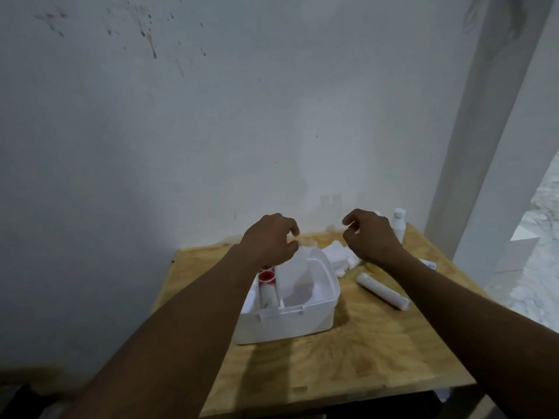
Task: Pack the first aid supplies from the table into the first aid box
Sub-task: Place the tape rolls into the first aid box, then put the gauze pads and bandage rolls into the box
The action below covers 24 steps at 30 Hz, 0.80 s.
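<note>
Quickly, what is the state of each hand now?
Left hand: pinches the translucent white sheet in the first aid box.
Right hand: fingers loosely curled, holds nothing.

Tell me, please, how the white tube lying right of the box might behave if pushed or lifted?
The white tube is round and lies on its side on the wooden table, so it would probably roll if nudged sideways. Its smooth, straight body suggests it is stiff and perhaps slippery.
</note>
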{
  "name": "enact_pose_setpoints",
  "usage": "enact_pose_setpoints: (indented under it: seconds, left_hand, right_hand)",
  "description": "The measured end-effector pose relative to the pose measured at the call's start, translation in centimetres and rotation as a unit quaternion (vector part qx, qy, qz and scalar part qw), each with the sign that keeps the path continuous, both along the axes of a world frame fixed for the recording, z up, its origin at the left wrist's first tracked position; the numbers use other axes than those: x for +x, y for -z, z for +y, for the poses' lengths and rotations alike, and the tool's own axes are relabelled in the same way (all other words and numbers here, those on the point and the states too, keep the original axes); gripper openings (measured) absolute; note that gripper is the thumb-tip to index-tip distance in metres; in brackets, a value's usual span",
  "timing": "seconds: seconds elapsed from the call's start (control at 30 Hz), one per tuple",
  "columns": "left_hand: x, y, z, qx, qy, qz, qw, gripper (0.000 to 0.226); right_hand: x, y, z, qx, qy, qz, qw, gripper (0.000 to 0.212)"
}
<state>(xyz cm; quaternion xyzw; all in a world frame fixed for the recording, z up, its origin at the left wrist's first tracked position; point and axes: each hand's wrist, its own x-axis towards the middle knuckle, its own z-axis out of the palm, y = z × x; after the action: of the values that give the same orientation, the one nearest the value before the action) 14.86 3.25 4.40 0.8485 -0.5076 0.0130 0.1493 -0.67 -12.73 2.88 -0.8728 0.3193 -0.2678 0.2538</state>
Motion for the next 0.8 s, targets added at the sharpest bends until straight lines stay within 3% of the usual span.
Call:
enact_pose_setpoints:
  seconds: [0.13, 0.27, 0.5, 0.8]
  left_hand:
    - [-1.2, 0.5, -4.6, 0.02, 0.032, 0.023, 0.999, 0.034]
    - [-0.9, 1.9, -8.8, 0.12, 0.029, 0.049, 0.991, 0.04]
    - [-1.1, 2.8, -13.2, 0.275, 0.027, 0.008, 0.961, 0.056]
    - [-0.8, 2.0, -13.3, 0.261, 0.033, 0.004, 0.965, 0.043]
  right_hand:
    - [-0.5, 1.8, -2.2, 0.079, 0.02, 0.094, 0.992, 0.028]
    - [-0.2, 5.2, -2.6, 0.085, -0.001, 0.14, 0.986, 0.029]
    - [0.3, 6.7, -2.4, 0.114, -0.029, 0.127, 0.985, 0.02]
    - [0.2, 6.5, -2.3, 0.231, -0.033, 0.068, 0.97, 0.011]
